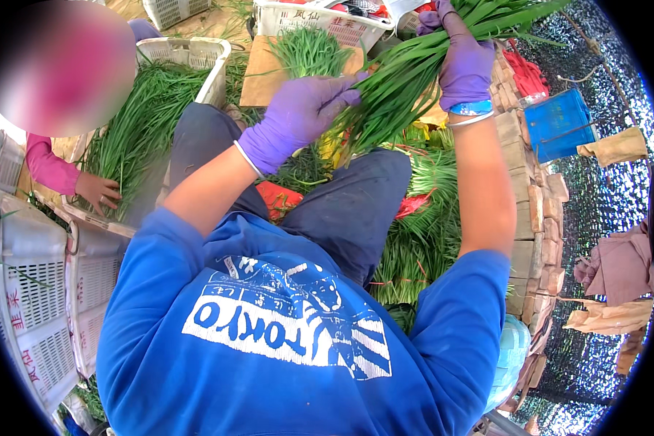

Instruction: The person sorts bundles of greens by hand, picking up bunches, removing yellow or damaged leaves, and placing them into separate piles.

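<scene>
A bunch of long, flat-leaved Chinese chives is held up in front of my knees, slanting from upper right to lower left. My right hand, in a purple glove, grips the bunch from its right side. My left hand, also purple-gloved, is closed with its fingers pinched at the left edge of the leaves; what is between the fingertips is hidden. Beyond the left hand, a small pile of chives lies on a brown board. Tied bundles of chives lie beside my right leg.
At left, a white crate stands by a large heap of chives, where a co-worker's bare hand rests. White crates line the lower left. Another crate is at the far side. A brick edge and blue container are right.
</scene>
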`<state>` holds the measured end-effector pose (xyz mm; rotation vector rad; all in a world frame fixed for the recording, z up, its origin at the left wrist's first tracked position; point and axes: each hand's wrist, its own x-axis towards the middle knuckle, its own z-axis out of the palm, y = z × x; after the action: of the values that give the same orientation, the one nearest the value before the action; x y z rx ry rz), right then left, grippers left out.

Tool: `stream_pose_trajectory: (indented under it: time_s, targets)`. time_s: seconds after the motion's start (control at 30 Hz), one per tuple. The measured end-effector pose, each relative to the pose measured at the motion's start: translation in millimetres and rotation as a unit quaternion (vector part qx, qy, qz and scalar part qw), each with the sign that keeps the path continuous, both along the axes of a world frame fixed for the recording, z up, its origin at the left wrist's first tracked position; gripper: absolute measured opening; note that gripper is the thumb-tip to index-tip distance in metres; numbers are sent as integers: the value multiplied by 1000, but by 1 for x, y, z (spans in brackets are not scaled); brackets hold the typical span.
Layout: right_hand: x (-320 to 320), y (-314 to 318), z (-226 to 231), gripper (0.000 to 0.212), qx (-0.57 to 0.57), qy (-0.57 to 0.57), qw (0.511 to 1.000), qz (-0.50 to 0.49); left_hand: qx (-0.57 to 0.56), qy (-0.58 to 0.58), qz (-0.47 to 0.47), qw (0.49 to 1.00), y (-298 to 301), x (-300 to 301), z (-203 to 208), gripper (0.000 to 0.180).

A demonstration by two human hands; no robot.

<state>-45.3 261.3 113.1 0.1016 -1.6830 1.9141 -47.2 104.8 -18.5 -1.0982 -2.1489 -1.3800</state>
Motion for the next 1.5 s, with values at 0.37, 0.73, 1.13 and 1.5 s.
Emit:
stream_pose_trajectory:
  time_s: [0.37,0.73,1.13,1.5]
  targets:
    - [-43,130,13,14,-79,-19,991,-109,-152,-47,-20,987,-94,16,-58,33]
    - [-67,84,39,23,89,28,932,-350,-124,-133,28,983,-7,28,-16,64]
    - [-52,40,30,15,-59,-17,992,-107,173,-405,-139,887,-17,-15,-13,24]
    - [-60,21,9,22,5,53,995,-79,-52,-455,-170,873,-38,-26,5,17]
